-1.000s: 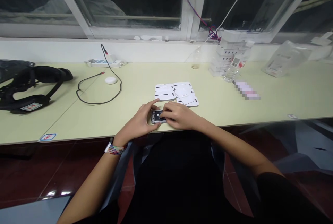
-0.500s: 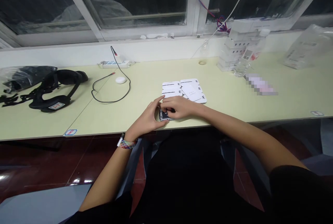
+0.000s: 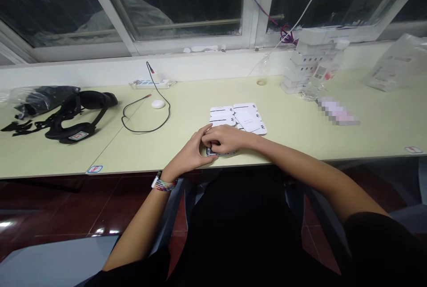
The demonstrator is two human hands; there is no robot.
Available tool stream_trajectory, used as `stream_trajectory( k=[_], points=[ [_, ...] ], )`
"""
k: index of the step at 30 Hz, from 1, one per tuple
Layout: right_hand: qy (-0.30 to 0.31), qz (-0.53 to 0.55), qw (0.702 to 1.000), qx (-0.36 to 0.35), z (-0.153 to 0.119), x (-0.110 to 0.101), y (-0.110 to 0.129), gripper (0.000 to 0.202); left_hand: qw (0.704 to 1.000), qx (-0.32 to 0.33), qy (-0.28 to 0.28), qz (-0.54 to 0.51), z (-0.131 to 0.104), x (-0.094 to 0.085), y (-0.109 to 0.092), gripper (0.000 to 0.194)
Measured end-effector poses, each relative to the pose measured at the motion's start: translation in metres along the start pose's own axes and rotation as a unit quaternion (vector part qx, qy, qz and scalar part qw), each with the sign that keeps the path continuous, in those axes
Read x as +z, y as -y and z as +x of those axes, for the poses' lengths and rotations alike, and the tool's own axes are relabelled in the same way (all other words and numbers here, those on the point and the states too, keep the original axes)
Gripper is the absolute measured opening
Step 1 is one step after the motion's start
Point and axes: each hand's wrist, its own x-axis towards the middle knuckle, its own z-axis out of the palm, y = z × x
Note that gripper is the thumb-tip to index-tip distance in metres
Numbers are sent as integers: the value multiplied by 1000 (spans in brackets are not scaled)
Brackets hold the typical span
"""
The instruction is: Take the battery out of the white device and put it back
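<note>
At the table's front edge lies a flat black-and-white piece point(image 3: 209, 151), mostly hidden under my hands. My left hand point(image 3: 188, 156) frames its left end, with the thumb at the near edge and the fingers at the far edge. Curled over its top is my right hand point(image 3: 225, 139), fingertips bent down and pressed together against it. Whether those fingertips pinch anything is hidden. Just beyond my hands are several white cards point(image 3: 222, 111) with black lines and W-like marks. A smaller white slip point(image 3: 247, 119) rests across the right-hand ones.
Left on the table point(image 3: 187, 96) are a black headset point(image 3: 71, 131), a looped black cable point(image 3: 140, 132), a round white case point(image 3: 158, 104) and a power strip point(image 3: 151, 84). Stacked white boxes point(image 3: 295, 73), a plastic bottle point(image 3: 313, 87), a blurred pinkish item point(image 3: 338, 111) and a plastic bag point(image 3: 392, 67) lie right.
The whole view has shifted slightly. My right hand now covers more of the black-and-white piece, its fingers curled closer to my left hand. My left hand keeps its place around the end.
</note>
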Motion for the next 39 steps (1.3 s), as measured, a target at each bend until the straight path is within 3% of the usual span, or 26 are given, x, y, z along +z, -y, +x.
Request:
stream_trajectory(
  k=[11, 26, 39],
  points=[
    [5, -37, 999, -3, 9, 1, 1, 21, 999, -34, -4, -34, 1, -2, -15, 106],
    [9, -58, 998, -34, 8, -1, 3, 14, 998, -40, -2, -49, 1, -2, -10, 106],
    [14, -59, 998, -36, 13, 0, 3, 20, 998, -32, -2, -51, 2, -2, -10, 104]
  ],
)
